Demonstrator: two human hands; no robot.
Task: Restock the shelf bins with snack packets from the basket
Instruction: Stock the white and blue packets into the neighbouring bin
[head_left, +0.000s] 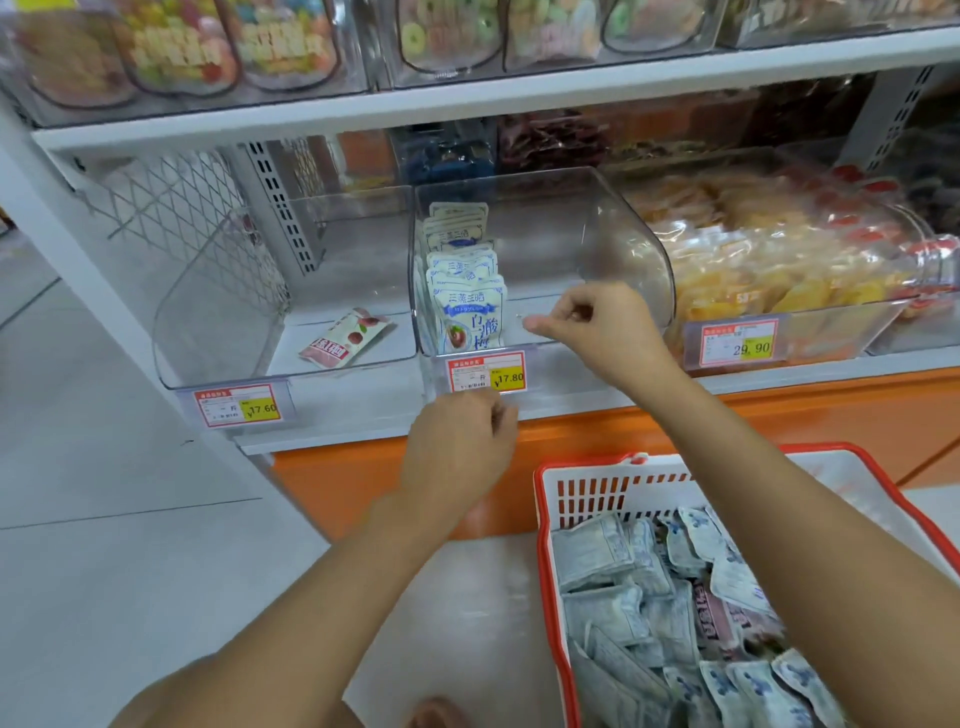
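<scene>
A row of white-and-blue snack packets (467, 296) stands upright along the left wall of the clear middle bin (613, 234). My right hand (592, 325) hovers inside that bin's front opening, to the right of the packets, fingers loosely curled and holding nothing. My left hand (462, 441) hangs below the bin's price tag (487, 373), fingers curled, nothing in it. The red-rimmed white basket (587, 483) at lower right holds several blue-white packets (623, 582) and a pink one (714, 618).
The clear left bin (218, 312) holds one pink packet (345, 338). The right bin (779, 260) is full of orange-yellow snack bags. An orange cabinet base (363, 467) runs under the shelf. Jars of sweets fill the upper shelf (467, 98). Grey floor lies to the left.
</scene>
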